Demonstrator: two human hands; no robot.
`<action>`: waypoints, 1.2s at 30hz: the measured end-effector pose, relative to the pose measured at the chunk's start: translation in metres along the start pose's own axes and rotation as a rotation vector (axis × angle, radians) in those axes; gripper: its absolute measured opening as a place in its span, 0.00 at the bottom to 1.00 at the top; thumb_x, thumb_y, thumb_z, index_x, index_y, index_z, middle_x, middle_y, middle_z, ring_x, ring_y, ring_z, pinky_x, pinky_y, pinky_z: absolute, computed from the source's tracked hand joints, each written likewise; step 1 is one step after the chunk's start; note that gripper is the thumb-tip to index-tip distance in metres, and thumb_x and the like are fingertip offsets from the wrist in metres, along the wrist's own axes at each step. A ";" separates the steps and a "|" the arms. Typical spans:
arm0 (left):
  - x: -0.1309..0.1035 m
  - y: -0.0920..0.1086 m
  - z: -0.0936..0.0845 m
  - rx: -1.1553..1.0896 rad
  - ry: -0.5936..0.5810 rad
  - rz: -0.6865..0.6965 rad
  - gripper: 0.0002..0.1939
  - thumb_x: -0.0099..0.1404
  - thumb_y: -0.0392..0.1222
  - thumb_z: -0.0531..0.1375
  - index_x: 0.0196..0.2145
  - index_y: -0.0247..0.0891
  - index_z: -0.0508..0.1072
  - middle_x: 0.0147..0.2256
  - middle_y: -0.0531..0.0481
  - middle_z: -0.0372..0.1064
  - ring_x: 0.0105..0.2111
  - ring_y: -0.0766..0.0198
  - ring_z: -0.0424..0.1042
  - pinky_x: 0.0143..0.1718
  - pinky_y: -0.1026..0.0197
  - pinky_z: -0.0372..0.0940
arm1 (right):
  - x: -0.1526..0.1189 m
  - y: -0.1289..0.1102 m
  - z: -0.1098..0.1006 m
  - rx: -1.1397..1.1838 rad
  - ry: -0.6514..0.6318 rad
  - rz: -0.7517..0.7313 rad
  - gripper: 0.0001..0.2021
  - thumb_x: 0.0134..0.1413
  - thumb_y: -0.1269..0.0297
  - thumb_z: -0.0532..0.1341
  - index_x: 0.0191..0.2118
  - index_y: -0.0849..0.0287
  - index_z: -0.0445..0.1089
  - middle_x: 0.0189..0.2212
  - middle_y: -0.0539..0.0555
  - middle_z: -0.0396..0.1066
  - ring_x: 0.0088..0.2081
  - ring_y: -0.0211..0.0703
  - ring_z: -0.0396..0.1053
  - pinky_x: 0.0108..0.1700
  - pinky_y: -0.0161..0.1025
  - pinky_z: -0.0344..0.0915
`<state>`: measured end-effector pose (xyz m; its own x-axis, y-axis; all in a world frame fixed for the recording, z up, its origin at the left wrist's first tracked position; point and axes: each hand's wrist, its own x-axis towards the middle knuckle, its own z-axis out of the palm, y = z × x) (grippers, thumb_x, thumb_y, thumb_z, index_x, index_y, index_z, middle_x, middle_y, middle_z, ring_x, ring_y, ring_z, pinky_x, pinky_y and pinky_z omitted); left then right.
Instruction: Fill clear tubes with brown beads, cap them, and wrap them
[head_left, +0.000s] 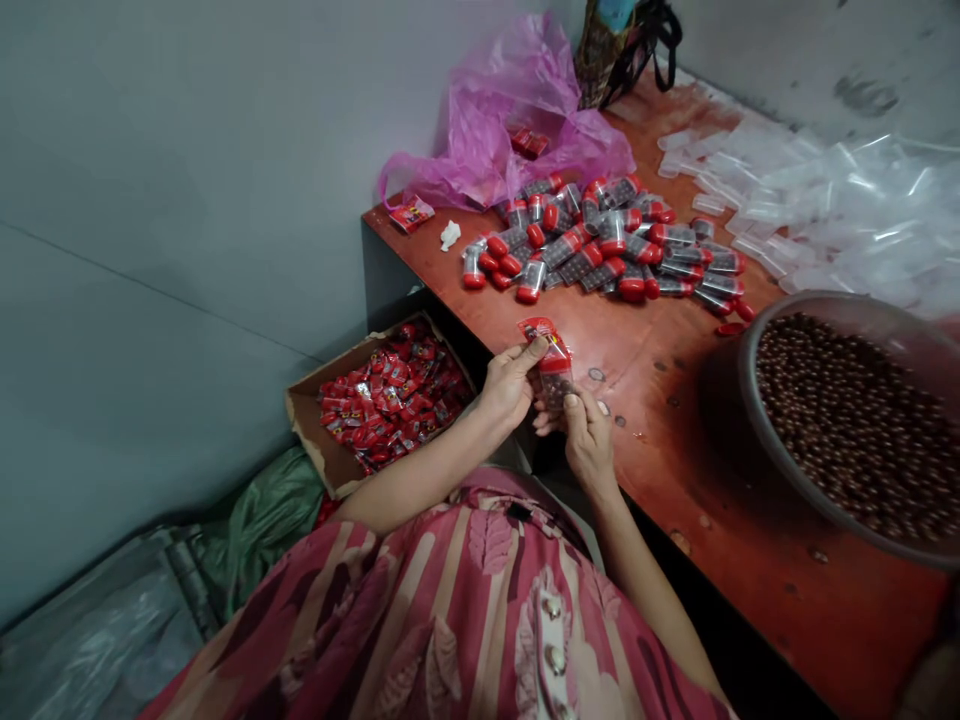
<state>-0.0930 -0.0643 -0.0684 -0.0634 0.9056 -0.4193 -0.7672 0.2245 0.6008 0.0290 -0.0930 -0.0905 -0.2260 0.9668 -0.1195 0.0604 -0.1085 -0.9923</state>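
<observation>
Between my two hands, over the near edge of the red table, is a small clear tube of dark balls in a red printed wrapper (556, 372). My left hand (514, 380) pinches its upper red end with thumb and fingers. Lower down, my right hand (589, 430) grips the end where the dark balls show through. Just beyond my hands lies a pile of filled tubes with red caps (592, 240). To the left and below the table, a cardboard box (304, 405) holds many red wrapped packets (390, 395).
A large tub (757, 400) of brown balls (855, 420) stands on the table (660, 440) at right. Behind it lie heaped empty clear tubes (825, 200). A pink plastic bag (480, 130) sits at the back, near a red packet (411, 213). A green bag (270, 520) lies lower left.
</observation>
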 end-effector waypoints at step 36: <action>-0.030 0.015 -0.058 0.017 -0.019 0.052 0.18 0.48 0.49 0.69 0.34 0.34 0.77 0.41 0.42 0.75 0.40 0.59 0.74 0.45 0.56 0.67 | 0.036 -0.008 0.006 0.216 -0.129 0.132 0.22 0.44 0.43 0.63 0.36 0.55 0.59 0.19 0.43 0.69 0.15 0.32 0.65 0.15 0.27 0.57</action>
<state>-0.1394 -0.1088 -0.0866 -0.0904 0.9229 -0.3744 -0.7520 0.1831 0.6332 0.0143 -0.0590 -0.0876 -0.3523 0.9051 -0.2380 -0.1077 -0.2919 -0.9504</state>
